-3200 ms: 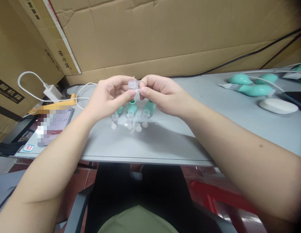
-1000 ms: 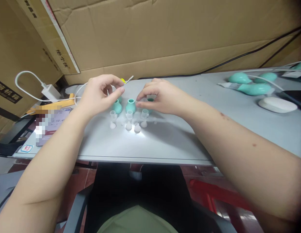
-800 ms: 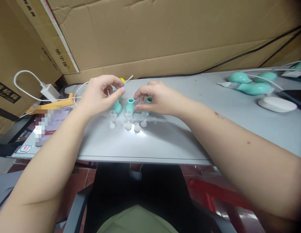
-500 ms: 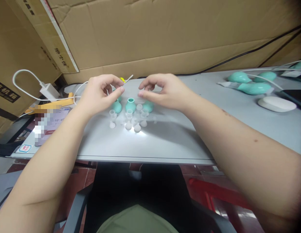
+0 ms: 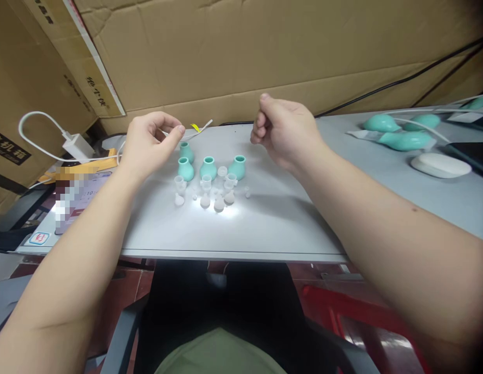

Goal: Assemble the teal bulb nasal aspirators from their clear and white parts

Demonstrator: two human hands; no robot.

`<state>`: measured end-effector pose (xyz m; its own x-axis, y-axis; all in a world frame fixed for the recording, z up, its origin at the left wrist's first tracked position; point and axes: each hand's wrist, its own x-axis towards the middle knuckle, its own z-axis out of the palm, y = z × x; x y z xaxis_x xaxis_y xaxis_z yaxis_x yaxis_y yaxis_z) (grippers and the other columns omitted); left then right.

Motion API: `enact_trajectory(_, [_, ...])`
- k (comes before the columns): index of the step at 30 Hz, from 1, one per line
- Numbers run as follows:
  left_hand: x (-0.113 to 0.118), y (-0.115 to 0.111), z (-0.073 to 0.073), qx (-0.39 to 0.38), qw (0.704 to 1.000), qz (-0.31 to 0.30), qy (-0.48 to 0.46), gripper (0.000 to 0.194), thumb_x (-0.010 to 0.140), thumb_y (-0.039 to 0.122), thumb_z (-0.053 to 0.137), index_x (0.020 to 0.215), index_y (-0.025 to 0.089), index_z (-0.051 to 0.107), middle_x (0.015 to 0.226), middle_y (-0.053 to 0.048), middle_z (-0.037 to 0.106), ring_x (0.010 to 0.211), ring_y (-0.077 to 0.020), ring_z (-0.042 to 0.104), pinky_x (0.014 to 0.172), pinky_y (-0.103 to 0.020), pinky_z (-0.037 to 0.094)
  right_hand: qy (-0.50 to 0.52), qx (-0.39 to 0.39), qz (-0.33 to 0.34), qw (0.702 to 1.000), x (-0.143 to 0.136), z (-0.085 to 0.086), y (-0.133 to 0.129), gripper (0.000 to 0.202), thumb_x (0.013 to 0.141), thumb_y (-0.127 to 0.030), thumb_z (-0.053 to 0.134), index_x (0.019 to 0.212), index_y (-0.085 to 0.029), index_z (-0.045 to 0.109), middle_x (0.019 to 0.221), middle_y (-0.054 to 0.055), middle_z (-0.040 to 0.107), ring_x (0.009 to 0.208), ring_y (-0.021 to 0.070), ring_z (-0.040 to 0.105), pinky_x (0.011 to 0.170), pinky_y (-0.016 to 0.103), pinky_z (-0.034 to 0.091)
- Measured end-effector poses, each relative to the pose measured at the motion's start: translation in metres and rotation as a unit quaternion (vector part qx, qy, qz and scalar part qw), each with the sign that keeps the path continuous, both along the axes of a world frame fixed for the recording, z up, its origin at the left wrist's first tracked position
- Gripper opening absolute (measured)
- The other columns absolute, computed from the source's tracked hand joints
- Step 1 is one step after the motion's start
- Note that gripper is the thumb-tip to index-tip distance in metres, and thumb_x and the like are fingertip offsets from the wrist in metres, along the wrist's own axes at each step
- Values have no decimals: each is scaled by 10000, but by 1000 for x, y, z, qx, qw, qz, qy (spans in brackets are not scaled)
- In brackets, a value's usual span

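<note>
Several teal bulbs with open necks stand upright on the grey table [image 5: 233, 234]: one at the right [image 5: 237, 168], one in the middle [image 5: 208, 169], and two at the left [image 5: 185, 170]. In front of them lie small clear cups [image 5: 206, 182], whitish round pieces [image 5: 219, 203] and tiny clear bits [image 5: 247, 192]. My left hand [image 5: 153, 140] hovers beside the left bulbs, thumb and fingertips drawn together, with nothing visible between them. Raised above the table's back edge, my right hand [image 5: 282, 127] has its fingers curled in; whether it holds anything is hidden.
A phone [image 5: 85, 200], a yellow power strip [image 5: 89, 165] and a white charger [image 5: 78, 147] are at the left. Teal bulbs in clear wrap [image 5: 407, 141] and a white oval object [image 5: 441, 165] lie at the right. Cardboard [image 5: 225, 57] stands behind the table.
My right hand has risen and moved right, its fingers curling from a looser pose. My left hand has shifted slightly up and left. The bulbs are now less covered.
</note>
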<state>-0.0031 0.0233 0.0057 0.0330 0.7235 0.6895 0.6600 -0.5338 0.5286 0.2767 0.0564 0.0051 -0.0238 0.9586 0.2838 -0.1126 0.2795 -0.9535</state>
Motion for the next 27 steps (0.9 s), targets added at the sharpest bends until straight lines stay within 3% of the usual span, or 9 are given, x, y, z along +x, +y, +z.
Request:
enact_trajectory(7, [2, -3, 1, -4, 1000, -6, 4, 153, 913, 332, 773, 882, 203, 850, 832, -37, 809, 662, -134, 633, 606, -285, 512, -139, 74, 6, 987, -3, 3, -18, 557, 1128, -288, 752, 591, -237, 612, 622, 4, 559, 653, 149, 463, 702, 335, 371])
enact_trajectory(10, [2, -8, 2, 3, 1000, -23, 17, 201, 924, 387, 761, 915, 212, 860, 864, -41, 829, 678, -147, 646, 629, -304, 532, -192, 119, 23, 974, -1, 4, -25, 482, 1055, -346, 874, 647, -246, 636, 678, 5, 591, 698, 164, 440, 674, 350, 359])
enact_trajectory(13, [6, -20, 5, 15, 993, -90, 77, 240, 940, 448, 772, 994, 240, 878, 937, -43, 858, 740, -178, 687, 731, -359, 593, -240, 149, 39, 959, 5, 9, -26, 484, 990, -468, 936, 679, -264, 626, 681, -7, 568, 685, 168, 421, 627, 360, 335])
enact_trajectory(16, [18, -34, 6, 24, 968, -208, 137, 202, 973, 464, 783, 1000, 289, 881, 979, -44, 874, 856, -227, 748, 866, -433, 613, -346, 152, 118, 918, 19, 21, -25, 452, 891, -552, 980, 712, -256, 688, 686, -18, 593, 657, 154, 457, 617, 365, 353])
enact_trajectory(19, [30, -44, 3, 14, 938, -290, 187, 144, 985, 457, 829, 1008, 329, 890, 958, -24, 879, 911, -251, 746, 986, -493, 565, -472, 100, 228, 846, 35, 32, -23, 382, 908, -515, 911, 715, -242, 727, 645, -16, 596, 607, 148, 471, 606, 378, 358])
enact_trajectory(22, [37, -47, -3, -25, 910, -316, 265, 116, 962, 415, 888, 1044, 335, 904, 1062, -18, 909, 1102, -297, 725, 1109, -537, 472, -544, 60, 271, 792, 43, 35, -22, 206, 866, -377, 896, 725, -256, 807, 641, -15, 653, 595, 157, 526, 593, 376, 368])
enact_trajectory(24, [38, -48, -5, -43, 901, -310, 300, 125, 941, 373, 918, 1055, 324, 908, 1104, -18, 914, 1169, -313, 695, 1109, -538, 421, -576, 45, 274, 769, 41, 35, -24, 141, 850, -323, 883, 724, -276, 839, 654, -17, 687, 607, 169, 559, 600, 381, 378])
enact_trajectory(27, [36, -47, -7, -52, 899, -296, 319, 152, 928, 352, 938, 1073, 317, 911, 1077, -16, 912, 1125, -299, 676, 1077, -527, 377, -568, 61, 264, 777, 33, 37, -32, 174, 868, -348, 878, 720, -275, 824, 652, -21, 691, 616, 173, 556, 625, 395, 384])
